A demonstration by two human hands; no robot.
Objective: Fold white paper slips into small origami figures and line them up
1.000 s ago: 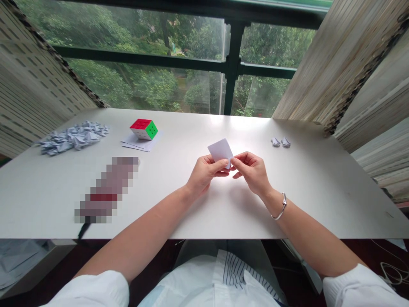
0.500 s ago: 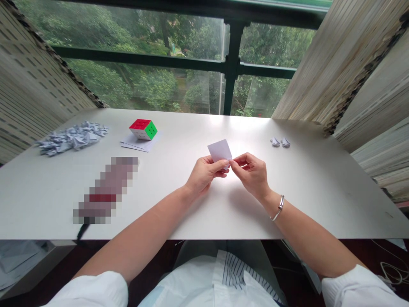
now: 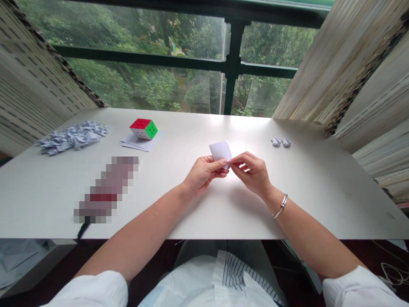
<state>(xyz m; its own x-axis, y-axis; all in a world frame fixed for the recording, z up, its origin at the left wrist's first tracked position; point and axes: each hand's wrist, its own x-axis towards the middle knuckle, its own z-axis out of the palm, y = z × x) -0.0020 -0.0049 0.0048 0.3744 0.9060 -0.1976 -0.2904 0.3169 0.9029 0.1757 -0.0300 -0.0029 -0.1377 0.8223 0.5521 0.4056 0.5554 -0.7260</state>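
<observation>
A small white piece of paper [image 3: 220,149] is held up over the middle of the desk. My left hand [image 3: 204,171] grips its lower part, the thumb lying across the front and the fingers behind. At the paper's lower right corner, my right hand [image 3: 252,171] pinches the edge between thumb and fingertips. The fingers hide that lower corner, so any fold there cannot be made out. Two small folded paper pieces [image 3: 281,142] sit on the desk beyond my right hand.
The white desk [image 3: 191,217] reaches to the window. Far left lies a heap of folded paper pieces [image 3: 75,137]. A puzzle cube [image 3: 143,129] rests on loose paper sheets [image 3: 136,145]. A blurred-out long object [image 3: 107,189] with a black strap lies at left.
The paper has tilted slightly in my hands. My right fingers have shifted a little at its lower right corner. Nothing else on the desk has moved.
</observation>
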